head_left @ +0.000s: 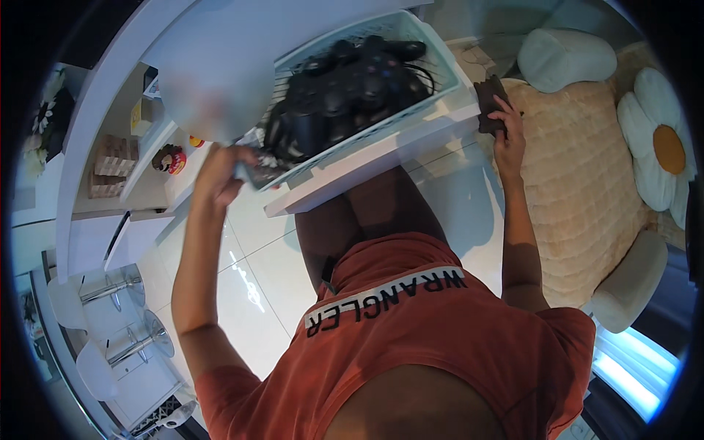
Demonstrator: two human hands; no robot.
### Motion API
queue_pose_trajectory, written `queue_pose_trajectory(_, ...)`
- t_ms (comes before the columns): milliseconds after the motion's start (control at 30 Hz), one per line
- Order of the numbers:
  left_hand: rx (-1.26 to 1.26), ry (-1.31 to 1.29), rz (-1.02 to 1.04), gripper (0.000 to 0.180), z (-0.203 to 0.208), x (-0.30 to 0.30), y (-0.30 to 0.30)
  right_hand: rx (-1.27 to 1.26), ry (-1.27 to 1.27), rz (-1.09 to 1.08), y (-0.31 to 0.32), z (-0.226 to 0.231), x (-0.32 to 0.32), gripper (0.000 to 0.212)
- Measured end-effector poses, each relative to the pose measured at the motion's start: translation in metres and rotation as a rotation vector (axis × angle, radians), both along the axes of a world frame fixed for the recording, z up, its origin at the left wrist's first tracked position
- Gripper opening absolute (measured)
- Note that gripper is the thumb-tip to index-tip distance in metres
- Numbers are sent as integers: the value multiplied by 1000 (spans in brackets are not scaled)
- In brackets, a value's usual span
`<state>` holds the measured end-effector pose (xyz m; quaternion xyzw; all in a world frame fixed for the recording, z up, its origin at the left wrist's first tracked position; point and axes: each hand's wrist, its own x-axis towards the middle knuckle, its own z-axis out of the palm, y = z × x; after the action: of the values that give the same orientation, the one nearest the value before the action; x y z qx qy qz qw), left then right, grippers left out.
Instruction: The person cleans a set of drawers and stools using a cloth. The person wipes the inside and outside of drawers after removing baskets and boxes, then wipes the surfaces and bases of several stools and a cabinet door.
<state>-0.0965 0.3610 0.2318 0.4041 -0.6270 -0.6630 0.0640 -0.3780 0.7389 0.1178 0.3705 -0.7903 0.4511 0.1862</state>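
In the upper centre of the frame, we are looking at a pale mint basket point(442, 55) sitting on a white tabletop point(381, 163) and holding a dense heap of black game controllers point(345, 92), a cable looping out at its right end. At its lower-left corner we are bending the fingers of our left hand point(220, 172), though blur is leaving us unable to tell what they are gripping. At upper right, our right hand point(508, 132) is closing its fingers on a dark brown cloth point(487, 99) beside the table's end. We are judging the cloth light, limp and easily pinched at an edge; the loaded basket is looking heavier and fairly stiff, best held by both short ends, its smooth-shelled controllers likely sliding if tipped.
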Motion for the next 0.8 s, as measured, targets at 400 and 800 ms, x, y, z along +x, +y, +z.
queue_pose_trajectory(400, 275, -28, 35, 21, -79, -73, 19, -74, -116, 20, -3, -2, 0, 40)
queue_pose_trajectory(800, 270, -171, 63, 13, -136, -104, 25, -96, -159, 33, -6, -3, 1, 37)
